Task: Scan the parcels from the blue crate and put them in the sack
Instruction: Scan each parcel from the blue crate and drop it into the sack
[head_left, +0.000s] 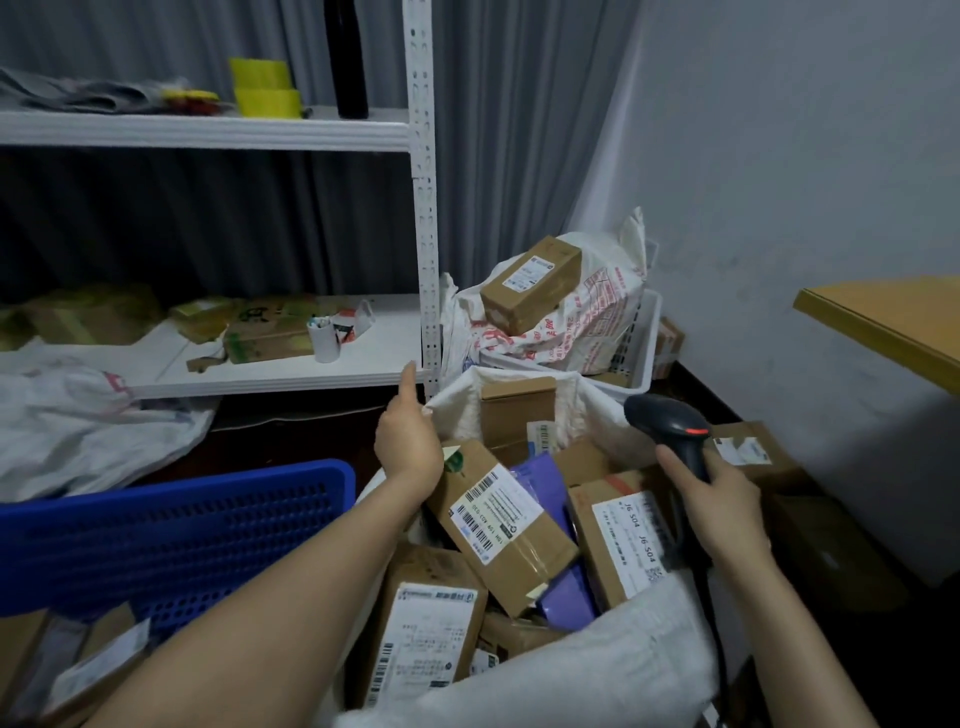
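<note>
Sack rim (545, 670) over parcels (498, 525); L hand (408, 441) fingers unseen, unclear; R hand (727, 509) round scanner (670, 421).

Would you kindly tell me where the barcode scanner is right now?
In the head view, right of centre: the barcode scanner is gripped by the right hand, above the parcels in the sack.

The sack (571, 670) sits right in front of me, with parcels (498, 525) piled in it. The crate (182, 525) lies to its left, the shelf (291, 374) behind that. Behind the sack stands a basket (641, 353) holding a bag (587, 317), a box (530, 283) on top.
</note>
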